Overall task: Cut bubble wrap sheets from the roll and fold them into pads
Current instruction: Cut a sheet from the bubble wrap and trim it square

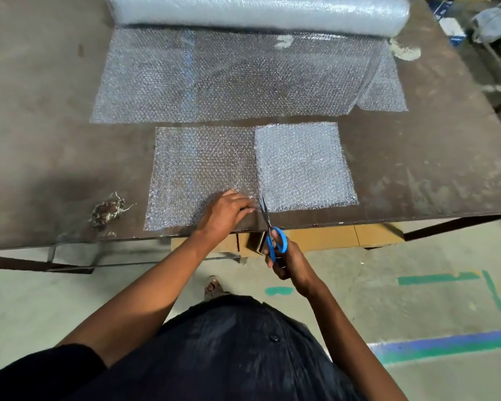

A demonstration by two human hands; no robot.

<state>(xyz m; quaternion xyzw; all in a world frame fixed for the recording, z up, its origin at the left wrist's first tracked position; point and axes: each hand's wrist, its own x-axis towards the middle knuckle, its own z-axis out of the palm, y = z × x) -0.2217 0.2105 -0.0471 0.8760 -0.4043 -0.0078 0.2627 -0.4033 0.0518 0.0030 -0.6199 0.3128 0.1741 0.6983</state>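
Sheet (197,169) under left hand (226,211)

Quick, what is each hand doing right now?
Left hand: open, fingers pressing down on the bubble wrap sheet.
Right hand: closed round the blue scissors, holding them.

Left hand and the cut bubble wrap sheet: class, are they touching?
Touching. The head view shows the left hand lying on the sheet near the table's front edge, beside the scissors.
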